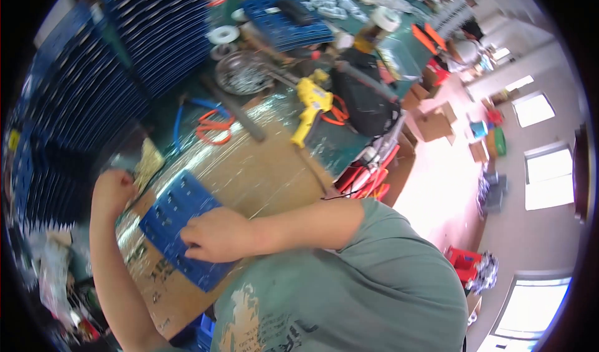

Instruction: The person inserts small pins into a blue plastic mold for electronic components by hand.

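A blue perforated panel (pixel 168 218) lies tilted on a brown cardboard sheet (pixel 249 165) in front of me, with several small dark pieces standing in rows on it. My right hand (pixel 218 233) rests over the panel's near right part, fingers curled and pressed together; whatever they pinch is hidden. To the left of the panel, my left hand (pixel 115 193) is closed beside a clear bag of small yellowish pieces (pixel 150 162). Its fingertips are blurred, so anything between them cannot be made out.
Tall stacks of blue panels (pixel 75 84) line the left side. Beyond the cardboard are a bowl of small metal parts (pixel 242 74), a yellow gun-shaped tool (pixel 312 106), an orange cable (pixel 215 127) and a dark bar (pixel 240 118). More blue panels (pixel 281 21) lie at the back.
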Motion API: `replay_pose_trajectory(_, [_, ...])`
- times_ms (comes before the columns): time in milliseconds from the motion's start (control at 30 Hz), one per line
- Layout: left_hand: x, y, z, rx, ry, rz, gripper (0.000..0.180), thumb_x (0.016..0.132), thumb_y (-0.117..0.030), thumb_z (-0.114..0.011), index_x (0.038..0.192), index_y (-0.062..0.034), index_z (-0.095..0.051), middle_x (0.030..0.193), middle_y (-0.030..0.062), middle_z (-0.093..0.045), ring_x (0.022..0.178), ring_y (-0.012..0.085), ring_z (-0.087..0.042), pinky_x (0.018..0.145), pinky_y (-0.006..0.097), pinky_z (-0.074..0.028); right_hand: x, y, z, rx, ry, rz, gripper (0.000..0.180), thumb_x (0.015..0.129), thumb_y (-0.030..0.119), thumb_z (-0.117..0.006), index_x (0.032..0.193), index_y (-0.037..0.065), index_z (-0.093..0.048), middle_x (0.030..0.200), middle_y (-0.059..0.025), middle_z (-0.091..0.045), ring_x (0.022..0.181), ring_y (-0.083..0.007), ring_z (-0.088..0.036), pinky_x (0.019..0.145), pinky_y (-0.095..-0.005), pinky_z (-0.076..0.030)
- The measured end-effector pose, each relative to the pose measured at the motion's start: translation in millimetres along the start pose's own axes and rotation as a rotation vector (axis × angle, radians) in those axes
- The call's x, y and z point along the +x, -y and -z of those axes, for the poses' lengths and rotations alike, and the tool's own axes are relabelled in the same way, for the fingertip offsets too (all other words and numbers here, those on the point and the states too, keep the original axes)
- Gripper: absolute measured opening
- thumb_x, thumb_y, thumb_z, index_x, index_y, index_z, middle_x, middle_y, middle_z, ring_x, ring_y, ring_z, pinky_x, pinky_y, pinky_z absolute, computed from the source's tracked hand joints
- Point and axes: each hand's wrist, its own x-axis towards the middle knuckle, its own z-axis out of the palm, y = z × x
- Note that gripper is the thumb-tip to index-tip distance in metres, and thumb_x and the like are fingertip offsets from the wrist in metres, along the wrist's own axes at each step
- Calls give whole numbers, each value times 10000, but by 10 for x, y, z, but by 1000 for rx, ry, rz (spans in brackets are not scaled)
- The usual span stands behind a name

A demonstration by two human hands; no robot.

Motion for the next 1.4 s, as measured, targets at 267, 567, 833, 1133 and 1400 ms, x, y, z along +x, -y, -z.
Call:
replay_pose_trajectory(267, [-22,-103,99,-68,-117,11,174,698,-132,-719,742,24,-655,773,179,-636,745,325,-634,683,396,-485,-10,-148,90,108,-134,29,234,889,320,-639,895,89,-608,884,-102,-648,852,-339,-643,733,-461,-509])
replay_pose_trajectory(567, [-380,74,-33,-212,-485,-7,135,892,-109,-641,922,23,-654,858,142,-616,791,282,-610,749,354,-473,202,-124,213,196,-191,29,221,887,293,-655,907,77,-615,888,-113,-654,846,-332,-650,734,-447,-503])
replay_pose_trajectory(833, [-1028,-501,-215,-939,-347,201,86,840,-69,-717,856,14,-699,812,30,-641,774,106,-572,713,250,-454,254,-13,407,271,-310,-2,257,906,270,-670,1066,70,-658,930,-111,-658,840,-261,-654,740,-375,-519])
replay_pose_trajectory(1133, [-1308,-682,-461,-1215,-252,166,117,851,-103,-732,898,4,-722,856,36,-652,817,125,-592,750,263,-459,352,78,345,271,-249,87,217,898,188,-695,1082,73,-684,921,-58,-651,759,-154,-603,675,-283,-490])
replay_pose_trajectory(1400, [-1310,-715,-485,-1161,-224,52,92,863,-103,-726,885,-13,-718,859,29,-630,820,133,-580,743,266,-449,370,104,335,336,-161,-17,200,889,176,-712,1036,44,-682,923,-49,-637,699,-106,-575,647,-255,-469])
